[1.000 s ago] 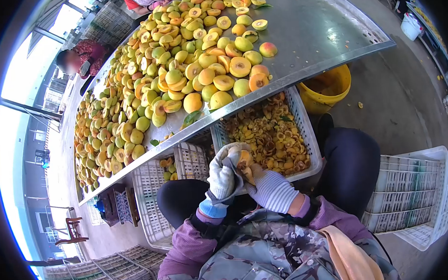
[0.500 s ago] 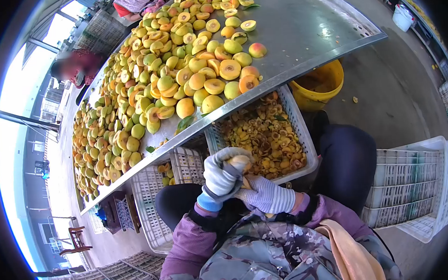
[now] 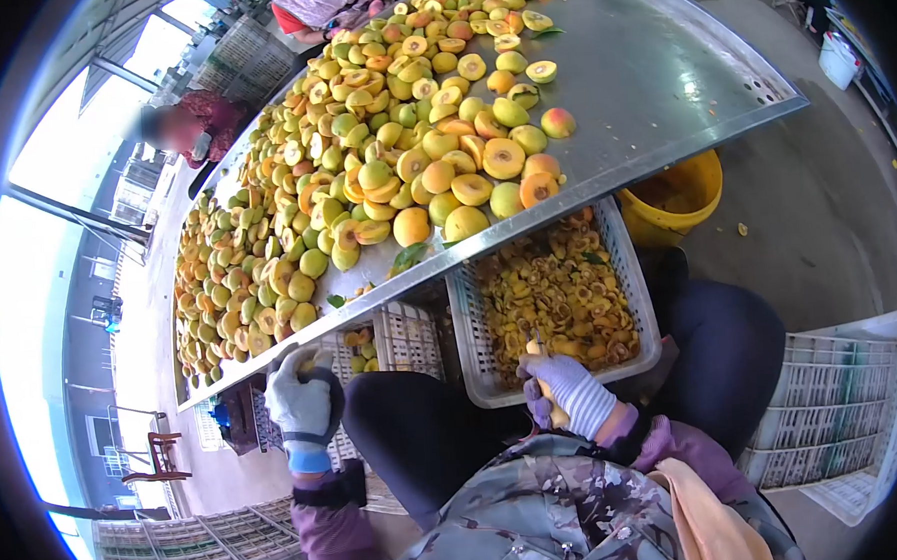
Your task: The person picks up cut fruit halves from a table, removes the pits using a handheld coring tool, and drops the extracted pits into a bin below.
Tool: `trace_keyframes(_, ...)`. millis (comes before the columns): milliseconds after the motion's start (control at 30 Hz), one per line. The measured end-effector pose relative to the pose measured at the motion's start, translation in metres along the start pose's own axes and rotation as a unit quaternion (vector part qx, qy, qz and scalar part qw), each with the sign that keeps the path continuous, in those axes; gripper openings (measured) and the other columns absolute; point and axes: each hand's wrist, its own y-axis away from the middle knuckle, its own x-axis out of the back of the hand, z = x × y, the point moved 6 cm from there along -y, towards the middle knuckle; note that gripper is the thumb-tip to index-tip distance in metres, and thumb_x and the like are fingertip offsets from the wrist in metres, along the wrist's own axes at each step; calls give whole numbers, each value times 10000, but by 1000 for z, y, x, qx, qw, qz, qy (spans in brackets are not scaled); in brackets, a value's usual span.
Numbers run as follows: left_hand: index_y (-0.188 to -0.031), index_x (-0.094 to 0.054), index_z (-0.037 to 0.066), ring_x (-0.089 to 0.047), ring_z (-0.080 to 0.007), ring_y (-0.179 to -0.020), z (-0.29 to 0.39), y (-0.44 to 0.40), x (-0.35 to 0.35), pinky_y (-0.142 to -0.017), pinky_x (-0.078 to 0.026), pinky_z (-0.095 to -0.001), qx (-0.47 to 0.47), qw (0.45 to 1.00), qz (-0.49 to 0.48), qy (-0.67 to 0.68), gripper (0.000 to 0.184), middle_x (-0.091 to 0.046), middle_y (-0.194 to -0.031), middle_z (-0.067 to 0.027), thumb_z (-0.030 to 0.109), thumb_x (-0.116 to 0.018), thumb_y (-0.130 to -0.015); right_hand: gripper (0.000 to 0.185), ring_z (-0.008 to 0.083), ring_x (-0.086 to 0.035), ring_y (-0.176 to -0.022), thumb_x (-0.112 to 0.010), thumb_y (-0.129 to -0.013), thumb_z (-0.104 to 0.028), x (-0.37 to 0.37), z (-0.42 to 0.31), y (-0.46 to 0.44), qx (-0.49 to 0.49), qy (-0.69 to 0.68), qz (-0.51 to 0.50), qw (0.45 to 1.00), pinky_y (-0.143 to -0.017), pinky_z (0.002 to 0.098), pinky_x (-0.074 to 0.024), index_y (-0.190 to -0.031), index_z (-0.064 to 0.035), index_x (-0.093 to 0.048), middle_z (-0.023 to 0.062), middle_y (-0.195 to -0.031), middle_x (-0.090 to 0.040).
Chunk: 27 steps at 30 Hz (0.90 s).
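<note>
My left hand [image 3: 304,398], in a white and grey glove, is out at the left by the table's front edge. Its fingers are curled, with a dull yellowish patch at their tips; whether that is a fruit half or stained glove I cannot make out. My right hand [image 3: 574,393], in a striped lilac glove, grips a wooden-handled tool [image 3: 536,347] with a thin metal tip pointing up. It is above the near rim of a crate of cut-out fruit pieces and pits [image 3: 560,305]. Halved yellow-green peaches [image 3: 384,173] are heaped on the metal table [image 3: 651,101].
A yellow bucket [image 3: 673,200] stands under the table's right end. Another white crate [image 3: 408,344] with some fruit is below the edge, left of my knees. Stacked crates [image 3: 824,404] stand at my right. Two people work across the table; one's sleeve [image 3: 216,115] shows at left.
My hands were together over the pit crate. The left hand has moved away to the left, while the right has shifted slightly right with the tool. The view has shifted a little.
</note>
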Motion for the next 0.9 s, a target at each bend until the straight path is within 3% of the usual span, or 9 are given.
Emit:
trace_keyframes(67,-1094,-647,61,-631,-290,-1008,-17,-8,2,-856,-495,-350,-32,993,60,-99,358,-623,-1145,-159,200,-728,-774,187,130,-500,-423,-578,-921,-255,-1,-9,2,50,103,27,993,-352,257,-398,-916,-73,-532,33,-627,-531)
trace_keyframes(133,-1128,-637,94,-587,-341,-1056,-5,-38,-12,-900,-464,-390,49,997,-31,60,384,-608,-1157,-165,228,-703,-775,204,136,-506,-419,-581,-920,-261,1,-17,3,100,129,13,987,-353,270,-415,-937,-63,-533,37,-621,-527)
trace_keyframes(200,-1141,-636,95,-627,-321,-967,41,-71,-40,-864,-475,-377,-52,985,-73,147,394,-653,-1059,-165,244,-689,-781,211,137,-508,-417,-576,-921,-262,4,-19,4,102,134,14,986,-350,277,-421,-928,-56,-526,45,-617,-525)
trace_keyframes(533,-1052,-592,74,-639,-364,-961,136,-156,-185,-853,-496,-438,-64,951,-259,-157,388,-655,-992,-226,339,-612,-769,193,105,-500,-428,-570,-931,-234,6,-50,8,151,187,63,969,-380,258,-424,-873,-71,-486,20,-602,-509)
trace_keyframes(667,-1236,-561,56,-640,-351,-959,116,-154,-154,-863,-497,-404,-57,973,-220,28,542,-662,-1005,-198,280,-647,-751,193,146,-519,-449,-582,-922,-229,3,-52,13,176,225,66,956,-430,285,-443,-879,-60,-499,61,-627,-546)
trace_keyframes(733,-1259,-509,-14,-611,-314,-1038,101,-139,-146,-929,-474,-389,49,769,-314,555,543,-628,-1097,-176,196,-594,-766,213,221,-547,-468,-595,-907,-239,0,-59,14,307,347,91,882,-442,334,-453,-892,-52,-496,105,-642,-566)
trace_keyframes(767,-1267,-477,-39,-585,-295,-1078,101,-119,-135,-966,-453,-391,69,666,-313,673,541,-595,-1144,-172,180,-561,-779,237,295,-574,-487,-609,-893,-249,-10,-65,24,429,455,112,772,-454,384,-462,-905,-44,-492,149,-657,-586)
trace_keyframes(800,-1276,-445,-64,-559,-276,-1118,115,-97,-115,-1003,-432,-394,87,547,-304,776,540,-563,-1192,-168,164,-528,-793,237,295,-574,-487,-609,-893,-249,-17,-63,28,430,455,107,772,-454,384,-462,-905,-44,-492,149,-657,-586)
trace_keyframes(900,-1292,-428,-43,-548,-286,-1135,116,-45,-114,-1012,-427,-425,56,566,-321,757,539,-542,-1234,-191,303,-481,-881,322,406,-601,-578,-631,-866,-281,-44,-57,46,438,589,124,668,-480,476,-462,-981,-38,-454,169,-628,-600)
